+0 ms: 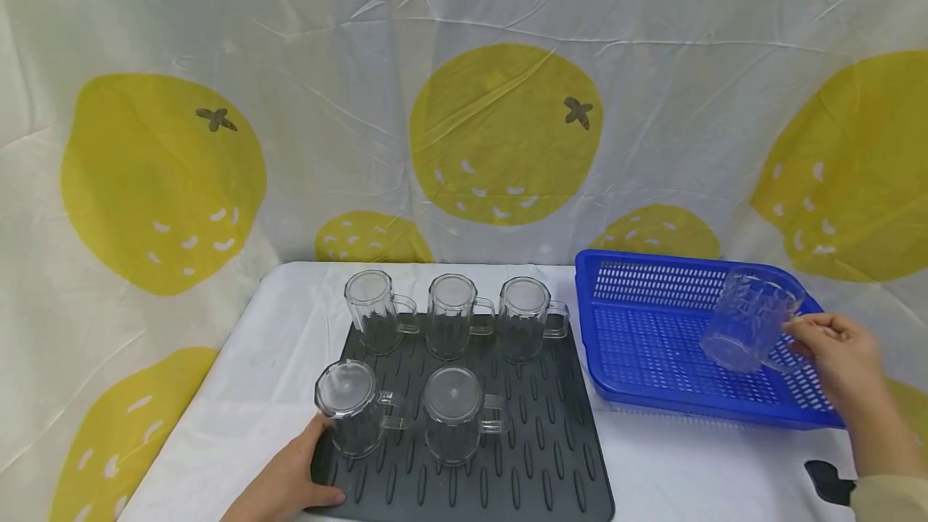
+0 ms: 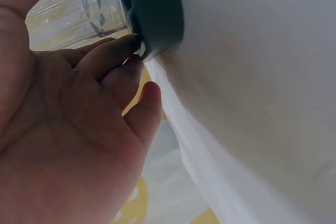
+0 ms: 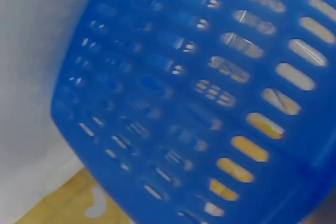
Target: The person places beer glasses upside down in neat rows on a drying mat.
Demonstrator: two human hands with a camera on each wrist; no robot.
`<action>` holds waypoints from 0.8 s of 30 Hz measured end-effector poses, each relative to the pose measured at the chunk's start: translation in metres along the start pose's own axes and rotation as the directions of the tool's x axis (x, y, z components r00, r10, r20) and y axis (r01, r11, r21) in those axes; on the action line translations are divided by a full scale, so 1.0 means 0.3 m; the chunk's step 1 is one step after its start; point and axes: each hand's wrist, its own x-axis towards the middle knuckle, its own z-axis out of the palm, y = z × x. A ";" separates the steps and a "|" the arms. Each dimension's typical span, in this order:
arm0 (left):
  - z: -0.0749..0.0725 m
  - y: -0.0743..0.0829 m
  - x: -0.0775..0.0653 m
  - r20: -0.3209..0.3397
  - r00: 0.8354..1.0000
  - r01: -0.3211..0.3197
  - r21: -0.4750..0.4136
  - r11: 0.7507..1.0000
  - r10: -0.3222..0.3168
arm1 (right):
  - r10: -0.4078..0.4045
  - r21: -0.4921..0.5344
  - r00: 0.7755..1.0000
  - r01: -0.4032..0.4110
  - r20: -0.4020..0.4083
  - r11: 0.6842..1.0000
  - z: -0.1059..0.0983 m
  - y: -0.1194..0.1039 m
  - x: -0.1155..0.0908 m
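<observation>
My right hand (image 1: 834, 357) grips a clear glass mug (image 1: 747, 325) near its handle side, with the mug tilted over the blue basket (image 1: 590, 329). In the right wrist view the basket's slotted wall (image 3: 173, 103) hides the hand and the mug. On the dark grey ribbed mat (image 1: 536, 474), my left hand (image 1: 290, 466) rests at the left edge, beside the front-left mug (image 1: 355, 417). Its fingers (image 2: 113, 59) are extended and lie along the mat's edge in the left wrist view. Another mug (image 1: 453, 417) stands to the right in that front row, bottom up.
Three more glass mugs, left (image 1: 377, 321), middle (image 1: 449, 325) and right (image 1: 522, 325), line the mat's back edge, handles pointing right. A white cloth (image 1: 268, 361) covers the table. Behind it hangs a lemon-print curtain (image 1: 348, 127). A black object (image 1: 830, 482) lies near the right sleeve.
</observation>
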 end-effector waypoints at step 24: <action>-0.007 0.005 -0.005 0.026 0.999 0.035 -0.001 0.999 -0.035 | -0.363 0.506 0.894 0.193 0.262 0.841 0.209 -0.193 -0.162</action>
